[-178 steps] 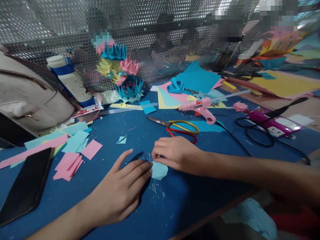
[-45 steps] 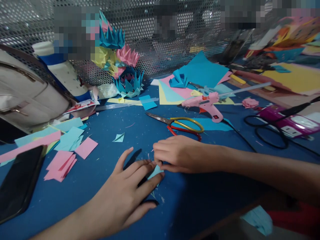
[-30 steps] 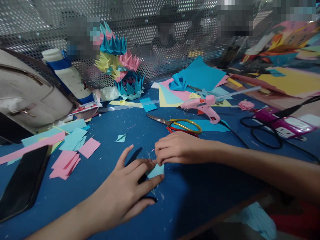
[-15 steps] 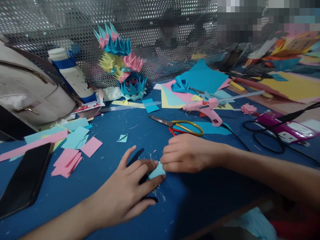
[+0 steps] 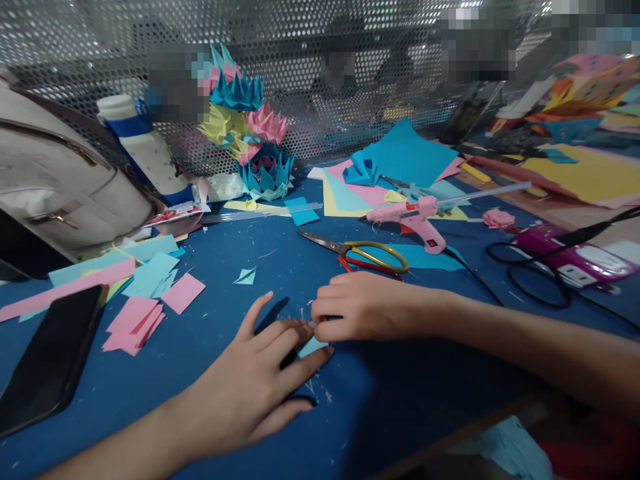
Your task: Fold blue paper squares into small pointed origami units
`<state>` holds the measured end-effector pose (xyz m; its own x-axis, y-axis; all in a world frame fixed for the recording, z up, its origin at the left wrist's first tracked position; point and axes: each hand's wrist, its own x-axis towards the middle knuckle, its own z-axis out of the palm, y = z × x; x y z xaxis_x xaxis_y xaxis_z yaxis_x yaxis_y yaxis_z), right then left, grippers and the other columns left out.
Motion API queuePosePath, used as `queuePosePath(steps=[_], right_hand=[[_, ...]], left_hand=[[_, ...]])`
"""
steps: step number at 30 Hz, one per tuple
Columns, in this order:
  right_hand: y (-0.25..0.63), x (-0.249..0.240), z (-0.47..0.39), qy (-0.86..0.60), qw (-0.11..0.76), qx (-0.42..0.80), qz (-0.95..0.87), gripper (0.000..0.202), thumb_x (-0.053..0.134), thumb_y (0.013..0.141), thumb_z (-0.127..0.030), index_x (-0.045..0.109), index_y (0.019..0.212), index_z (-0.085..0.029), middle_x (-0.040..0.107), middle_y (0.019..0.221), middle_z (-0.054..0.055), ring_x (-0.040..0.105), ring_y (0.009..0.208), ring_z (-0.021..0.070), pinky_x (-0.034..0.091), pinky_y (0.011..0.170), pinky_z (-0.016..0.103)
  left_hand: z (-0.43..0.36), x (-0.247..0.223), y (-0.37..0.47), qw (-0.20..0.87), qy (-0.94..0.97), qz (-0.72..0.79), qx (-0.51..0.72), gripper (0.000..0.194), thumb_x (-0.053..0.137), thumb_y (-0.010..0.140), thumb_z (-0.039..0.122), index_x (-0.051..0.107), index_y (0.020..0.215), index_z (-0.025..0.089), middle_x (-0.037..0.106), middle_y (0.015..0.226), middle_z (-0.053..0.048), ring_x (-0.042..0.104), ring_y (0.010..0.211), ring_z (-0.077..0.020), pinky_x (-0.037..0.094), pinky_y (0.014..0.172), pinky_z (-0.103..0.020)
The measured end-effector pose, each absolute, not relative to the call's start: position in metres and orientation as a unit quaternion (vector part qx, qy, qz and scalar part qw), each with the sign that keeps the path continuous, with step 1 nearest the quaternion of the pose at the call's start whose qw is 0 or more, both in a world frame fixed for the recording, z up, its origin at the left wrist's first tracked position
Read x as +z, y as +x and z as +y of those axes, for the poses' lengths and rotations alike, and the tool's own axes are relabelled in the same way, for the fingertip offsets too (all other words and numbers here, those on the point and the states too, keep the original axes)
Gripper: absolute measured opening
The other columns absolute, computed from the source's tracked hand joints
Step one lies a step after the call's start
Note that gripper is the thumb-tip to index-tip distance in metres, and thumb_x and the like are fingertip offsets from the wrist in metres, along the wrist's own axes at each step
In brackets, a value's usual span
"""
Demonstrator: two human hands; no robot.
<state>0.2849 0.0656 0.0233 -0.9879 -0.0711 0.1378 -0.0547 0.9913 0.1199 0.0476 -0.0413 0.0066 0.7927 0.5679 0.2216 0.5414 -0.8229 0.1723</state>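
A small light-blue piece of paper (image 5: 313,347) lies on the table between my hands, largely covered by fingers. My left hand (image 5: 273,363) rests over it with the fingers spread, fingertips pressing on the paper. Curled at the paper's upper right edge, my right hand (image 5: 370,305) pinches it with thumb and finger close to the left fingertips. Just beyond the right hand are scissors (image 5: 340,247) with one yellow and one red handle. A small folded light-blue paper piece (image 5: 245,276) sits a little farther away.
On the left are pink paper squares (image 5: 135,323), light-blue squares (image 5: 150,277), a black phone (image 5: 55,360) and a bag (image 5: 65,180). Behind stand a bottle (image 5: 145,147) and a folded-paper tower (image 5: 265,167). A pink glue gun (image 5: 417,217) and a purple power strip (image 5: 575,257) lie right.
My right hand has shifted slightly left across the paper, toward the left fingertips, covering more of its upper edge. My left hand has barely moved.
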Motion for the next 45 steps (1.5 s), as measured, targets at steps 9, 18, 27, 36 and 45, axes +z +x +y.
queuePosePath(steps=[9,18,27,36,45], right_hand=[[0.284,0.02,0.069,0.03,0.065,0.098,-0.993,0.02,0.044,0.104,-0.024,0.062,0.096,-0.02,0.063,0.1,0.004,0.049,0.084,0.0162,0.035,0.068,0.029],[0.285,0.016,0.08,0.022,0.086,0.198,-0.976,0.031,0.039,0.107,-0.033,0.065,0.1,-0.018,0.066,0.099,0.006,0.053,0.091,0.0162,0.04,0.08,0.028],[0.284,0.02,0.085,0.018,0.08,0.228,-0.97,0.031,0.04,0.106,-0.032,0.066,0.101,-0.016,0.064,0.099,0.007,0.053,0.091,0.0168,0.041,0.08,0.028],[0.283,0.012,0.08,-0.015,0.095,0.231,-0.968,0.023,0.049,0.103,-0.033,0.063,0.1,-0.015,0.062,0.099,0.007,0.052,0.091,0.0173,0.041,0.083,0.029],[0.282,0.006,0.078,-0.038,0.128,0.249,-0.959,0.02,0.054,0.101,-0.033,0.062,0.097,-0.016,0.063,0.091,0.004,0.052,0.086,0.0154,0.04,0.077,0.026]], left_hand=[[-0.042,0.005,0.047,0.038,0.947,0.291,0.134,0.044,0.047,0.104,0.04,0.05,0.142,0.02,0.058,0.129,-0.01,0.053,0.125,-0.0258,-0.006,0.122,-0.059],[-0.041,0.007,0.047,0.05,0.947,0.293,0.124,0.044,0.049,0.103,0.039,0.049,0.144,0.021,0.058,0.134,-0.01,0.053,0.129,-0.0259,-0.004,0.123,-0.059],[-0.041,0.005,0.048,0.039,0.946,0.294,0.129,0.044,0.045,0.104,0.039,0.048,0.145,0.021,0.057,0.135,-0.01,0.051,0.129,-0.0253,-0.009,0.122,-0.056],[-0.041,0.005,0.048,0.034,0.947,0.293,0.129,0.043,0.044,0.105,0.039,0.049,0.143,0.021,0.057,0.136,-0.009,0.051,0.129,-0.0252,-0.01,0.122,-0.054],[-0.041,0.007,0.049,0.02,0.948,0.299,0.11,0.048,0.04,0.106,0.044,0.046,0.146,0.017,0.057,0.134,-0.01,0.049,0.129,-0.0254,-0.014,0.121,-0.051]])
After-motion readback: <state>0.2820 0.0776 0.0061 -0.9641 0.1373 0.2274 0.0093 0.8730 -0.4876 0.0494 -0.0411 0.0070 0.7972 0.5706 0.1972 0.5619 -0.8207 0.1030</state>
